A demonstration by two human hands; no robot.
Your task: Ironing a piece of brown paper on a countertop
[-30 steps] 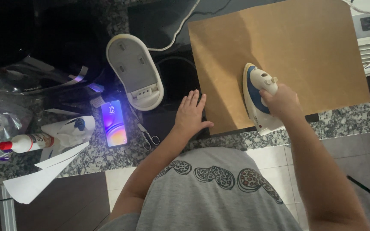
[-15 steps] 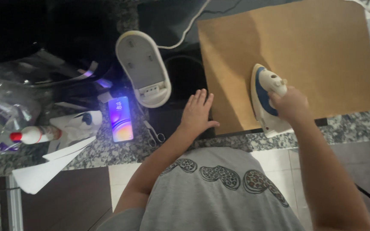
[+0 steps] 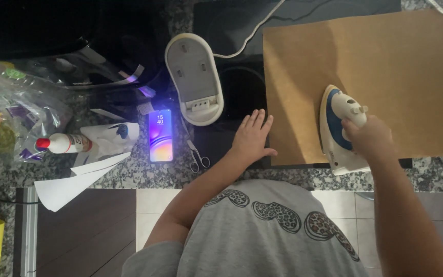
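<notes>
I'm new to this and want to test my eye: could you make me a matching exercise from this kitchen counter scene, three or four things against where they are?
Things:
1. iron
2. phone
3. scissors
4. left hand

Places:
A. flat at the brown sheet's left edge
B. lit up, beside the bottle
C. gripped by the right hand, on the brown sheet
D. between phone and left hand

Pairs: 1-C, 2-B, 3-D, 4-A

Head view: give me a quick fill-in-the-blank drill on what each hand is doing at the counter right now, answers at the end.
1. The right hand grips the handle of a white and blue ____.
2. The left hand lies flat, fingers spread, at the left edge of the ____ sheet.
3. The small scissors lie between the left hand and the lit ____.
4. The iron stands on the sheet's ____ edge.

Missing words: iron; brown; phone; near
</notes>
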